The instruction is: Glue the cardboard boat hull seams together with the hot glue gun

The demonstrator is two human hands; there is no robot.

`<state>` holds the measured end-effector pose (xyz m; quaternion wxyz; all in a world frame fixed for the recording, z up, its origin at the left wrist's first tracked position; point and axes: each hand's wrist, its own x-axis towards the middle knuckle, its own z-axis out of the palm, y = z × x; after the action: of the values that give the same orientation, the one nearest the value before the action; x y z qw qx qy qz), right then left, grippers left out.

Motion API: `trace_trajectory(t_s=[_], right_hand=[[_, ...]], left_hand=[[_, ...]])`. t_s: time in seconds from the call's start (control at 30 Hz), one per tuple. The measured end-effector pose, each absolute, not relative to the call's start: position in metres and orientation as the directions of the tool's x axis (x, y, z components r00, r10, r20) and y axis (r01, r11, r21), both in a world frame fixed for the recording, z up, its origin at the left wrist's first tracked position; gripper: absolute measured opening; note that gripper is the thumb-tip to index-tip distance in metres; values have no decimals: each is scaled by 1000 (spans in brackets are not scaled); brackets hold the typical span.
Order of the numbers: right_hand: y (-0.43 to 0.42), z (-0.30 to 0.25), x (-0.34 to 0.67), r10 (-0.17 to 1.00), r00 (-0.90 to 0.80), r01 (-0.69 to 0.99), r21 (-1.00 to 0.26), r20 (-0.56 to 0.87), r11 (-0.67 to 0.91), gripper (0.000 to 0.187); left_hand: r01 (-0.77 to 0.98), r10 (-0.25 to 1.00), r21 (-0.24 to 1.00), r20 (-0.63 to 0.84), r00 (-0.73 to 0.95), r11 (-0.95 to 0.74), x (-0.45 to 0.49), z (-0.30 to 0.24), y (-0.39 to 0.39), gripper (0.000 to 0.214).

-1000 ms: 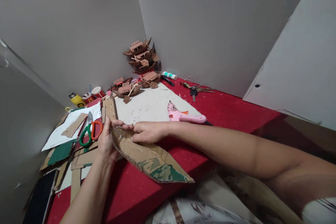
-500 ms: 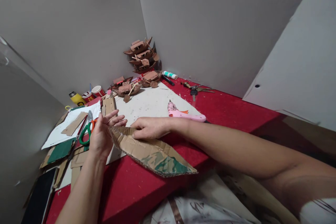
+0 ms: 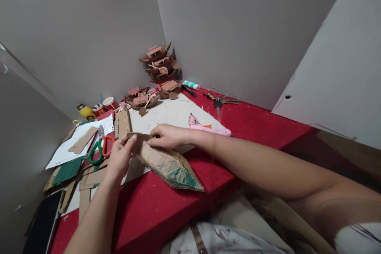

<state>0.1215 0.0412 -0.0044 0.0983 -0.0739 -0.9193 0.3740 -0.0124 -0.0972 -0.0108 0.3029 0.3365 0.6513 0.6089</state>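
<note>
A long, pointed cardboard boat hull (image 3: 166, 162), brown with a green camouflage patch near its closer tip, is held above the table's front part. My left hand (image 3: 120, 154) pinches its far-left tip between thumb and fingers. Around the far side edge, my right hand (image 3: 166, 136) is closed, with the thumb on the inner face; its other fingertips are partly hidden. Just left of my left hand lie scissors (image 3: 101, 149) with green and orange handles. Beyond my right forearm rests a pink glue gun (image 3: 205, 126).
Finished cardboard boats (image 3: 162, 63) are stacked in the corner, with more beside them. Keys (image 3: 218, 104), a marker (image 3: 189, 90) and a glue stick (image 3: 191, 85) lie at the back. Cups (image 3: 110, 103), a yellow bottle (image 3: 86, 111), cardboard scraps (image 3: 68, 172) and a phone (image 3: 44, 222) are on the left.
My left hand has gone from open fingers beside the hull to pinching its tip. The hull's nearer end has swung left and its sides stand more folded up.
</note>
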Motion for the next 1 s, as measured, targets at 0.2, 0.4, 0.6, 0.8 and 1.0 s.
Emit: trace_trajectory(t_s=[0.2, 0.4, 0.6, 0.8, 1.0], right_hand=[[49, -3, 121, 299, -912, -78, -833, 282, 548, 44], [49, -7, 120, 248, -936, -88, -852, 248, 516, 36], [42, -11, 119, 188, -964, -92, -900, 187, 426, 28], [36, -14, 118, 265, -949, -27, -884, 169, 466, 31], [34, -16, 117, 242, -958, -33, -896, 155, 442, 36]], left_hand=[[169, 518, 971, 234, -823, -170, -28, -10, -97, 28], [156, 485, 964, 245, -840, -217, -29, -10, -98, 27], [101, 595, 975, 201, -778, -196, -17, -17, -95, 30], [-122, 669, 986, -15, -743, -113, -12, -19, -93, 36], [-138, 681, 983, -20, -732, -120, -16, -24, -92, 35]])
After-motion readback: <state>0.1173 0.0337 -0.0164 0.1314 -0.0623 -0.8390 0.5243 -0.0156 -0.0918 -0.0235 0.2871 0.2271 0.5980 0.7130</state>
